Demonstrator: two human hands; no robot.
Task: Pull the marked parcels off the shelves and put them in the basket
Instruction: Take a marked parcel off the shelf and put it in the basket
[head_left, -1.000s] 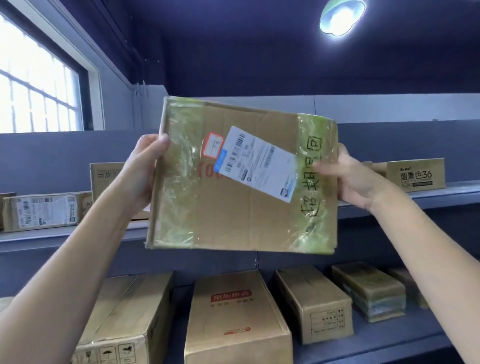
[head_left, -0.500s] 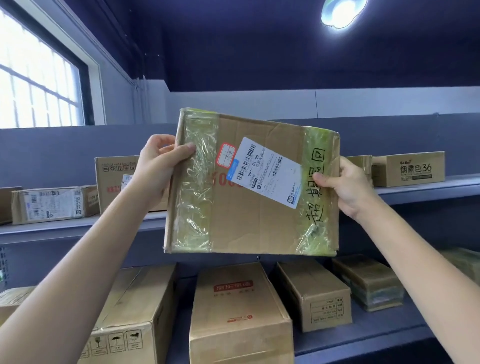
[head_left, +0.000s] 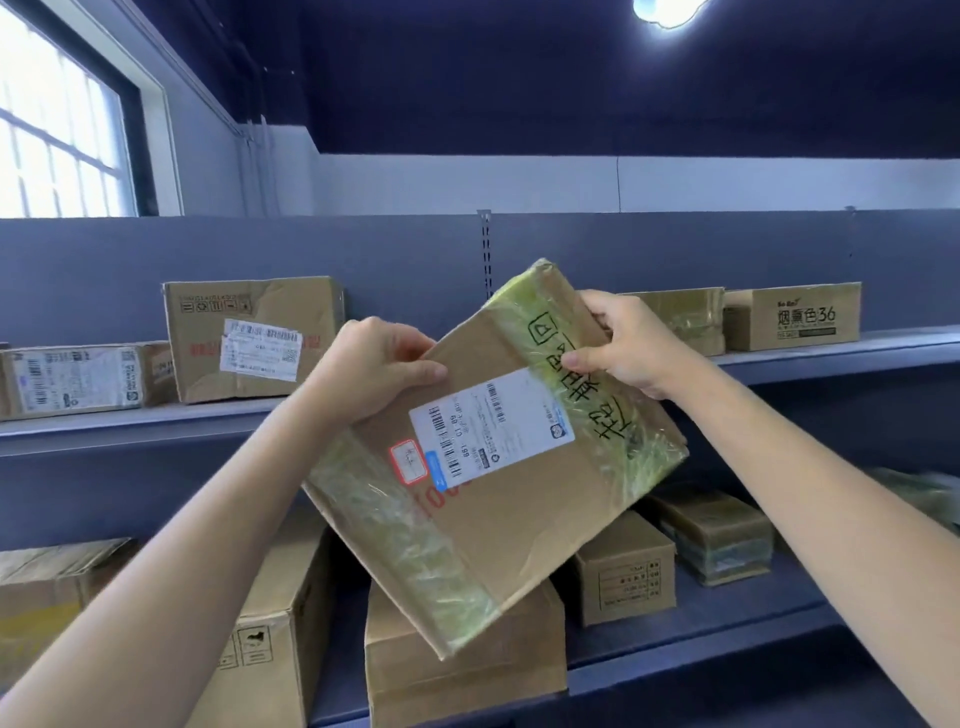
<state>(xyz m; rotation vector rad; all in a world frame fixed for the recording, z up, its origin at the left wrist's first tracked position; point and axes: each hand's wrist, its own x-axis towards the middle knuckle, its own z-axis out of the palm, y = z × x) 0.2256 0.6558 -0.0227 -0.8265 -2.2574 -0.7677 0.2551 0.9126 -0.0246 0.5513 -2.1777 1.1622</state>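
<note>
Parcel (head_left: 519, 499) hangs tilted in mid-air before the shelves (head_left: 130, 421), its white label (head_left: 493, 431) facing the camera. Left hand (head_left: 374, 374) pinches its upper left edge, thumb on the front face. Right hand (head_left: 628, 343) grips the top corner, fingers curled over the taped end.

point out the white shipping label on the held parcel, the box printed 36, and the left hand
white shipping label (head_left: 491, 431), head view, middle of the label
box printed 36 (head_left: 792, 317), head view, its printed front face
left hand (head_left: 371, 371), head view, back of the hand
</note>
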